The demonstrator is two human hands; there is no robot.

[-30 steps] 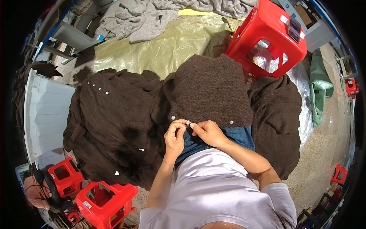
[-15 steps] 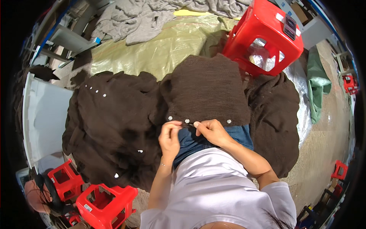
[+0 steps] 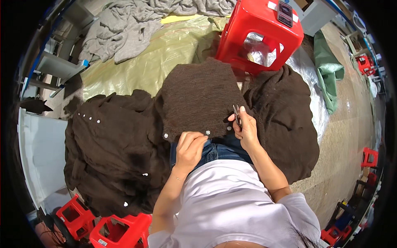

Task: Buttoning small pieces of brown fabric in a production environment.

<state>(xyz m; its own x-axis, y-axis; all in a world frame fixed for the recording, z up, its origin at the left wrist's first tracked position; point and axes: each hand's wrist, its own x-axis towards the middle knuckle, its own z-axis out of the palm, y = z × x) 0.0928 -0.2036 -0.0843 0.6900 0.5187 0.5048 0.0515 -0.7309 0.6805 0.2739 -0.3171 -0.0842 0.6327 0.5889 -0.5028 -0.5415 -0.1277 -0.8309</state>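
A dark brown knit garment (image 3: 198, 95) lies across my lap, with shiny round buttons (image 3: 208, 132) along its near edge. My left hand (image 3: 191, 149) is closed at that edge, fingertips pinching the knit just beside the middle button. To the right, my right hand (image 3: 247, 130) is wrapped round small dark thread snips (image 3: 237, 115), whose blades point up and away from me. The snips are over the right part of the knit, above another button (image 3: 229, 128).
Brown garments are heaped at left (image 3: 111, 144) and right (image 3: 285, 124). A red stool (image 3: 264, 25) carrying a phone (image 3: 285, 14) stands ahead. Grey knitwear (image 3: 124, 31) lies on yellowish plastic sheeting (image 3: 165, 58). More red stools (image 3: 120, 231) are at lower left.
My right hand has lifted off the garment's edge to the right, and the snips now show in it. My left hand remains at the edge. The view has shifted, moving the stool leftward.
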